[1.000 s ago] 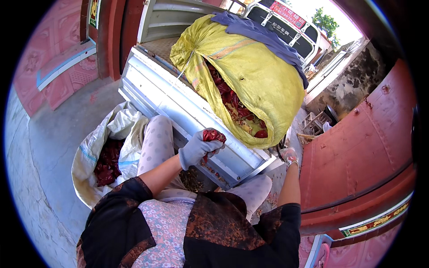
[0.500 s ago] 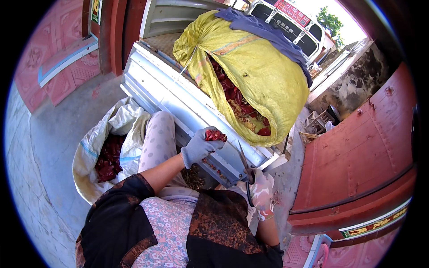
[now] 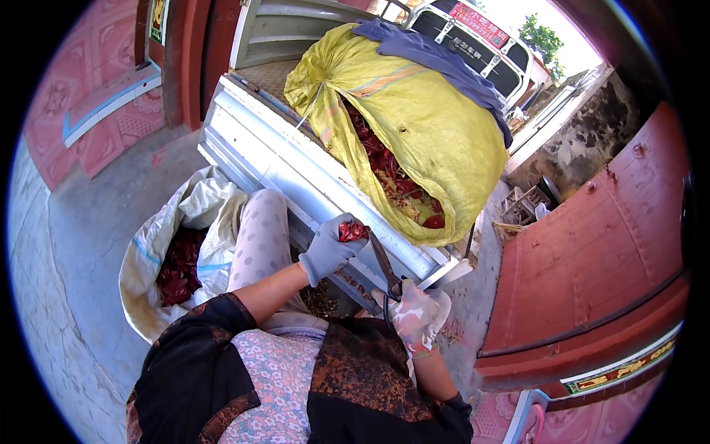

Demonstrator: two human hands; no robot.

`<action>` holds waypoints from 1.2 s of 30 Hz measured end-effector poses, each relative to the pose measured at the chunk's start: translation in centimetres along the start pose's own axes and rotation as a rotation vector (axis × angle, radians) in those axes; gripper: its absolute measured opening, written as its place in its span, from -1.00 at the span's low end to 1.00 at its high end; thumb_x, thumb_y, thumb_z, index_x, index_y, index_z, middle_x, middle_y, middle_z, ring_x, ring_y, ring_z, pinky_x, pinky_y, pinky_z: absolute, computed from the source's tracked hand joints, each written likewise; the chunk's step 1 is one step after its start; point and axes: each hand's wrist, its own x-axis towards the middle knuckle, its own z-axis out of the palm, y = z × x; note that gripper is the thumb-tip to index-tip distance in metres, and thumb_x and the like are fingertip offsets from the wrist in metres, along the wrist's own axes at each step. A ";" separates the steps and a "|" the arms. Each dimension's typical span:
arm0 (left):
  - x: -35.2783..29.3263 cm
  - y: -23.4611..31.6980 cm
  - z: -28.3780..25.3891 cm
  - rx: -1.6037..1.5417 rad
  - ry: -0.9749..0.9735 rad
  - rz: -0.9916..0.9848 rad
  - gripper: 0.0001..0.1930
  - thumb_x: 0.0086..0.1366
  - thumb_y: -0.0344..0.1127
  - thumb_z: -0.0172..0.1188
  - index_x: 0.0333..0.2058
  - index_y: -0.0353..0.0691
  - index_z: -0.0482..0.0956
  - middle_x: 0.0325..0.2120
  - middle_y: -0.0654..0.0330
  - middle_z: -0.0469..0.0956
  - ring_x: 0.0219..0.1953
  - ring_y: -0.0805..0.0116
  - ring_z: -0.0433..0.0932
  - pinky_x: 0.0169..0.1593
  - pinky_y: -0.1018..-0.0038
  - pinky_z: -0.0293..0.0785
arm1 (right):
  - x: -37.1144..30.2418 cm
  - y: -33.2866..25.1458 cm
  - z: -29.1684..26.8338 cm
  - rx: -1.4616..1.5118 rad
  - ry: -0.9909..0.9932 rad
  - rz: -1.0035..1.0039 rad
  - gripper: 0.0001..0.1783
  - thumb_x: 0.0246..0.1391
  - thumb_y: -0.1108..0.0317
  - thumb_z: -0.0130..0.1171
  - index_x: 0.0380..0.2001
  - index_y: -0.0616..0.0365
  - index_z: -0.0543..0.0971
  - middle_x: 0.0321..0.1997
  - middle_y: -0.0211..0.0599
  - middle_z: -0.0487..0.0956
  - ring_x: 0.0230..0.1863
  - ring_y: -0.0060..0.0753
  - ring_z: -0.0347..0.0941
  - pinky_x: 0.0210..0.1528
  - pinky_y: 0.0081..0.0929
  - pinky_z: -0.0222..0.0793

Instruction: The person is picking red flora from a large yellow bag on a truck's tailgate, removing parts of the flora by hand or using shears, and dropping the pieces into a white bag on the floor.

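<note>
Peppers (image 3: 353, 231) are filling the clenched left hand (image 3: 329, 250), right hand (image 3: 416, 314) gripping scissors (image 3: 383, 260); white sack (image 3: 140, 274) is already holding some, yellow sack (image 3: 436, 140) overhanging truck bed (image 3: 281, 163) edge plenty.

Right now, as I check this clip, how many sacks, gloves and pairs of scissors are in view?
Sacks: 2 (yellow sack, white sack)
Gloves: 2 (gray glove, patterned glove)
Scissors: 1 pair
Total: 5
</note>
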 end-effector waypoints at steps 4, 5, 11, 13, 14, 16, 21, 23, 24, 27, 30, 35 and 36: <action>0.2 -0.5 0.1 0.036 0.029 0.105 -0.89 0.09 -0.46 0.23 -0.40 -0.27 0.49 -0.60 0.37 0.44 -0.53 0.62 0.36 -0.44 0.58 0.35 | -0.4 1.9 3.3 0.546 -0.230 0.127 -0.50 -0.04 -0.13 0.19 -0.42 0.16 0.48 -0.59 -0.25 0.55 -0.64 -0.36 0.45 -0.58 -0.46 0.32; 0.3 -0.3 0.0 -0.020 -0.017 0.078 -0.89 0.10 -0.46 0.23 -0.40 -0.27 0.49 -0.58 0.36 0.45 -0.53 0.62 0.37 -0.44 0.58 0.35 | -1.0 2.8 5.7 1.025 -0.337 0.256 -0.51 0.01 -0.11 0.14 -0.39 0.17 0.48 -0.55 -0.25 0.56 -0.65 -0.43 0.42 -0.60 -0.52 0.28; 0.0 2.2 0.1 -0.417 -0.155 -0.108 -0.89 0.12 -0.51 0.20 -0.36 -0.28 0.47 -0.60 0.34 0.39 -0.61 0.64 0.28 -0.53 0.63 0.22 | -2.8 1.1 6.7 1.911 -0.617 0.064 -0.38 0.13 -0.21 -0.08 -0.36 0.27 0.44 -0.50 -0.31 0.44 -0.70 -0.66 0.18 -0.64 -0.68 0.04; -0.1 2.2 0.1 -0.641 -0.213 -0.225 -0.89 0.13 -0.53 0.16 -0.35 -0.26 0.46 -0.62 0.35 0.35 -0.64 0.64 0.23 -0.56 0.64 0.15 | -2.9 -0.6 6.0 2.029 -0.652 0.071 -0.29 0.09 -0.33 -0.15 -0.42 0.23 0.41 -0.67 -0.47 0.32 -0.73 -0.67 0.08 -0.66 -0.68 -0.04; 0.0 1.9 0.0 -0.716 -0.247 -0.238 -0.90 0.15 -0.52 0.14 -0.34 -0.26 0.45 -0.63 0.35 0.33 -0.66 0.64 0.20 -0.57 0.65 0.12 | -2.9 -0.8 6.1 2.159 -0.784 0.029 -0.27 0.08 -0.37 -0.17 -0.44 0.21 0.40 -0.72 -0.52 0.27 -0.74 -0.68 0.05 -0.66 -0.68 -0.06; 0.1 1.8 0.0 -0.815 -0.283 -0.251 -0.93 0.18 -0.48 0.11 -0.34 -0.25 0.43 -0.65 0.35 0.30 -0.68 0.63 0.17 -0.58 0.64 0.09 | -2.7 -1.0 7.7 2.343 -0.829 0.052 -0.23 0.06 -0.42 -0.23 -0.48 0.19 0.40 -0.79 -0.60 0.14 -0.75 -0.67 0.06 -0.67 -0.68 -0.02; 0.7 0.6 0.3 -1.023 -0.461 -0.360 -0.88 0.25 -0.33 0.05 -0.40 -0.26 0.40 -0.68 0.35 0.26 -0.67 0.61 0.16 -0.59 0.63 0.09 | -2.8 -0.9 9.6 2.545 -0.676 0.172 -0.27 0.09 -0.37 -0.19 -0.46 0.21 0.42 -0.72 -0.50 0.28 -0.74 -0.66 0.09 -0.68 -0.70 -0.02; 0.8 -0.5 -0.1 -1.029 -0.448 -0.367 -0.86 0.24 -0.31 0.07 -0.43 -0.25 0.41 -0.69 0.32 0.28 -0.68 0.58 0.19 -0.58 0.61 0.13 | -1.7 -2.0 6.4 2.170 -0.550 0.211 -0.33 0.12 -0.29 -0.13 -0.44 0.22 0.44 -0.65 -0.42 0.38 -0.73 -0.67 0.11 -0.69 -0.71 -0.03; 0.8 -0.7 -0.3 -1.029 -0.442 -0.367 -0.85 0.23 -0.31 0.07 -0.45 -0.25 0.42 -0.70 0.31 0.29 -0.68 0.56 0.21 -0.57 0.60 0.15 | -1.1 -2.0 4.8 1.898 -0.474 0.215 -0.37 0.13 -0.24 -0.09 -0.44 0.22 0.45 -0.60 -0.37 0.43 -0.72 -0.67 0.12 -0.70 -0.72 -0.03; 0.8 0.4 -0.7 -0.733 -0.440 -0.317 -0.84 0.24 -0.33 0.06 -0.49 -0.24 0.40 -0.70 0.38 0.25 -0.69 0.63 0.15 -0.60 0.62 0.07 | 0.3 0.0 4.2 1.258 -0.277 0.296 -0.55 0.07 -0.04 0.13 -0.49 0.20 0.49 -0.54 -0.26 0.54 -0.63 -0.64 0.35 -0.62 -0.64 0.23; 0.8 0.1 -0.8 -0.471 -0.439 -0.262 -0.89 0.20 -0.36 0.11 -0.45 -0.26 0.44 -0.70 0.41 0.26 -0.69 0.67 0.13 -0.62 0.63 0.04 | 1.9 -0.4 1.7 0.370 -0.014 0.343 -0.52 -0.09 -0.09 0.23 -0.55 0.17 0.51 -0.64 -0.23 0.53 -0.60 -0.31 0.47 -0.51 -0.41 0.38; 0.0 -0.9 -2.4 -0.559 -0.386 -0.259 -0.86 0.17 -0.38 0.13 -0.32 -0.31 0.47 -0.66 0.35 0.34 -0.67 0.64 0.21 -0.61 0.66 0.11 | 2.1 1.0 0.2 0.086 -0.035 0.194 -0.42 -0.18 -0.24 0.21 -0.44 0.12 0.56 -0.50 -0.14 0.60 -0.38 -0.09 0.56 -0.30 -0.26 0.43; 0.4 -0.6 -3.5 -0.626 -0.383 -0.262 -0.87 0.17 -0.38 0.12 -0.33 -0.30 0.46 -0.65 0.34 0.35 -0.67 0.63 0.22 -0.61 0.66 0.11 | 1.9 0.8 -0.6 0.012 -0.053 0.185 -0.41 -0.19 -0.25 0.22 -0.43 0.13 0.56 -0.49 -0.14 0.60 -0.36 -0.09 0.57 -0.29 -0.28 0.43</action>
